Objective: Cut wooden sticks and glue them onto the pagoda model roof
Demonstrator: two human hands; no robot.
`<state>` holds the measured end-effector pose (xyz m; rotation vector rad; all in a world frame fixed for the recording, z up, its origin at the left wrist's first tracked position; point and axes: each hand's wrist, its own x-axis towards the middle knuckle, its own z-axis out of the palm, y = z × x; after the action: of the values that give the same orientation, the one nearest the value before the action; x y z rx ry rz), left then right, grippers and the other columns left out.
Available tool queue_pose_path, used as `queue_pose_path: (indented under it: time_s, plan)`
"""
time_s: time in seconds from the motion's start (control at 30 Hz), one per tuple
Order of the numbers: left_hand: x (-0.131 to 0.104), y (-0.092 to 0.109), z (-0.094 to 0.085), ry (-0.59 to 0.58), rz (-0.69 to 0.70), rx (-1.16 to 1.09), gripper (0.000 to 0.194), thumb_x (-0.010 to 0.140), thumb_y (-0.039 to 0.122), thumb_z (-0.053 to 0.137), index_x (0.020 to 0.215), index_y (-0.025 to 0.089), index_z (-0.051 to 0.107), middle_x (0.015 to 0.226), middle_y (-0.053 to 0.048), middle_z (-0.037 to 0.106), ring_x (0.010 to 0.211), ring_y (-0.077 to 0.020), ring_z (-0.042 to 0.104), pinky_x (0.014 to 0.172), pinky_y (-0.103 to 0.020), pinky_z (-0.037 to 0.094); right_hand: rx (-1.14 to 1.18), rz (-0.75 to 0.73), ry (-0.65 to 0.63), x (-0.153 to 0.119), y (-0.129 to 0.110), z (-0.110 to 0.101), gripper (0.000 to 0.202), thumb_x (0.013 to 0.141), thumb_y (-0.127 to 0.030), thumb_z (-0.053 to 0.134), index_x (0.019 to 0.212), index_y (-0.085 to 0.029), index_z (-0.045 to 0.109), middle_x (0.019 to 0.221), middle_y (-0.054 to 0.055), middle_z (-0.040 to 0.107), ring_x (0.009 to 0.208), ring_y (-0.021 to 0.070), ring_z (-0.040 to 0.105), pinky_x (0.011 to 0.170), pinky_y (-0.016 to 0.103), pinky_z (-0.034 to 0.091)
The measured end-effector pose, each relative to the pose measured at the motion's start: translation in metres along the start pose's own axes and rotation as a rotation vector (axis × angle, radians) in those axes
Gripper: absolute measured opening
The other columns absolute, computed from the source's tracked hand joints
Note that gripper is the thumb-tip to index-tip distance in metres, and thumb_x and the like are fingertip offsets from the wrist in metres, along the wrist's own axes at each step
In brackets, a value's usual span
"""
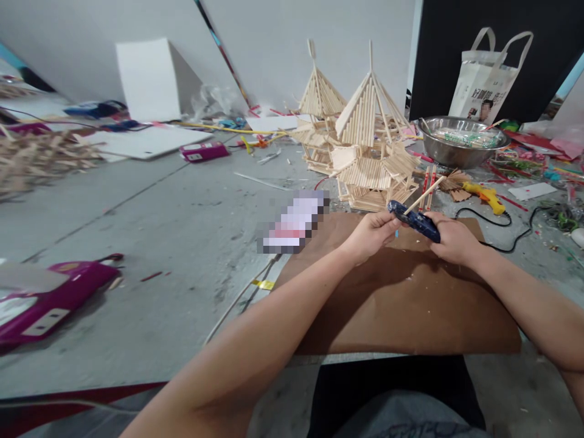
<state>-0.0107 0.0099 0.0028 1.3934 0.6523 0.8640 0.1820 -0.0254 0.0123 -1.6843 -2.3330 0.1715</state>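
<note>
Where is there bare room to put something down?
Mostly bare floor lies between the near purple object and the blurred-out item. The brown sheet's near part, between the forearms, looks free too. Around the metal bowl is crowded.

The sheet (410, 316) lies on the floor (159, 207) before the person. Above its far part, the left hand (371, 234) and right hand (451, 237) hold the tool (422, 226) between them, with the stick (424, 194) across it. Just beyond the sheet stands the front tower (371, 170), the rear tower (319, 106) behind it to the left. The device (294, 225) lies by the sheet's left edge, the glue gun (488, 196) right of the front tower. Farther back right, the bag (481, 82) stands behind the bowl (460, 149); the stick pile (50, 155) lies far left.
</note>
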Motion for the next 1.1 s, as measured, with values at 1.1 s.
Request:
queue_pose_path:
  time_s: [1.1]
  plan:
    - [0.004,-0.01,0.014,0.173,-0.172,0.61,0.024,0.083,0.024,0.041,0.061,0.018,0.047,0.037,0.005,0.041,0.032,-0.0078,0.038,0.04,-0.02,0.028,0.183,0.232,-0.423,-0.002,-0.01,-0.012,0.016,0.075,-0.031,0.045,0.076,-0.019,0.055,0.065,0.005,0.066,0.054,0.0165,0.062,0.05,0.024,0.043]
